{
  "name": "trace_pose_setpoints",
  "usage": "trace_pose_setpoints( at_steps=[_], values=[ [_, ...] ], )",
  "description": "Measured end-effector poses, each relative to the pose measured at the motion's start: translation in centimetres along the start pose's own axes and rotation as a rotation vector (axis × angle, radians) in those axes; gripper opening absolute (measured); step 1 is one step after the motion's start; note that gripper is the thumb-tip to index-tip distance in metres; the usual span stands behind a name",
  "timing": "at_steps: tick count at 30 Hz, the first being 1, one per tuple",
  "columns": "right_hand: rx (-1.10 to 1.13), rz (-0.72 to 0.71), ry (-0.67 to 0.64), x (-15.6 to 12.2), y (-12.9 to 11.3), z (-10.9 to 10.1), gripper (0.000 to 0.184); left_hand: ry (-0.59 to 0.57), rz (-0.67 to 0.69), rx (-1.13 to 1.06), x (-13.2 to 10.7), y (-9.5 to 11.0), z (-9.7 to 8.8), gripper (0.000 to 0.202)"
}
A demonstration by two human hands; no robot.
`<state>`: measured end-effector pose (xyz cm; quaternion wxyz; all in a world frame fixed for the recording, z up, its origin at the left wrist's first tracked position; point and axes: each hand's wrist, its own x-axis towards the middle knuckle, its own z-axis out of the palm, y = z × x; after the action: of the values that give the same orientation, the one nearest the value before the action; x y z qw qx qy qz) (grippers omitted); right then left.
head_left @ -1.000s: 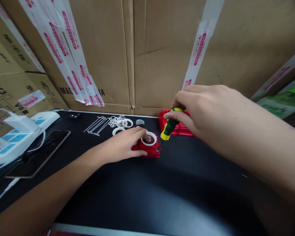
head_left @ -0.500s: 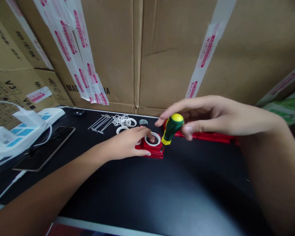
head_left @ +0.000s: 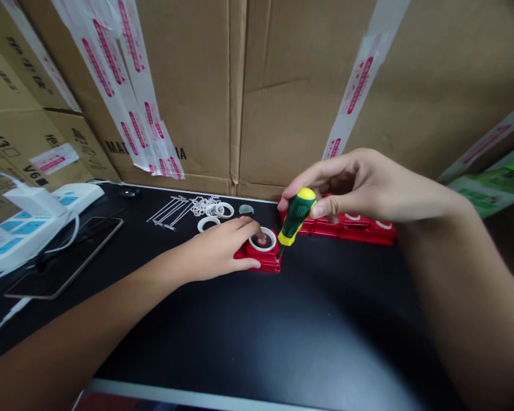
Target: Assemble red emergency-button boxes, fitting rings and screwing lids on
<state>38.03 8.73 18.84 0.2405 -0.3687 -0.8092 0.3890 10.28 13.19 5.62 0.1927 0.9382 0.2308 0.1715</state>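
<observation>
My right hand (head_left: 346,191) grips the green-and-yellow handle of a short screwdriver (head_left: 298,214) between thumb and fingers. The screwdriver leans, its tip down at the right corner of a red plastic casing (head_left: 269,266). A white ring (head_left: 275,240) with a dark centre sits on top of this casing. Holding the casing against the table is my left hand (head_left: 223,245), its thumb along the front side and a fingertip inside the ring. My left hand hides the casing's left part.
Behind my right hand lies a row of red casings (head_left: 364,233) with white rings. Loose white rings (head_left: 208,224), white rods (head_left: 171,212) and a small translucent piece (head_left: 246,209) lie at the back. A phone (head_left: 68,257) and a power strip (head_left: 75,197) are left. Cardboard boxes (head_left: 188,74) stand behind.
My right thumb and fingers have closed onto the screwdriver handle, which now leans a little more. My left hand stays on the casing. The whole view has shifted slightly.
</observation>
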Motion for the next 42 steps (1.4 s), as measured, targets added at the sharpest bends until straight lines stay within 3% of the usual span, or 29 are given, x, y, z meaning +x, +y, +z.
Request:
trace_pose_setpoints(
  at_steps=[9,16,21,26,31,35,42],
  values=[
    [-0.140,0.099,0.175,-0.1,-0.9,0.6,0.032,0.030,-0.075,0.082,-0.1,1.1,0.0,0.039],
    [-0.259,0.099,0.209,0.1,-1.1,0.6,0.029,0.042,-0.151,0.149,-0.1,1.9,0.2,0.045],
    [-0.176,0.045,0.111,0.1,-0.5,0.5,0.025,0.045,-0.073,0.127,0.0,1.4,0.0,0.043],
    [-0.057,0.023,-0.070,-0.3,0.5,-0.7,0.030,0.035,0.067,0.001,0.3,0.0,0.5,0.037],
    [0.005,0.029,-0.158,-0.7,0.7,-1.2,0.027,0.038,0.072,-0.001,0.3,0.0,0.9,0.038],
    [0.010,0.099,-0.063,-0.6,0.5,-0.6,0.032,0.060,0.030,-0.001,0.1,0.4,1.0,0.041],
    [-0.118,0.055,0.097,0.0,0.2,0.0,0.040,0.098,-0.066,0.007,0.1,1.1,1.3,0.039]
  ],
)
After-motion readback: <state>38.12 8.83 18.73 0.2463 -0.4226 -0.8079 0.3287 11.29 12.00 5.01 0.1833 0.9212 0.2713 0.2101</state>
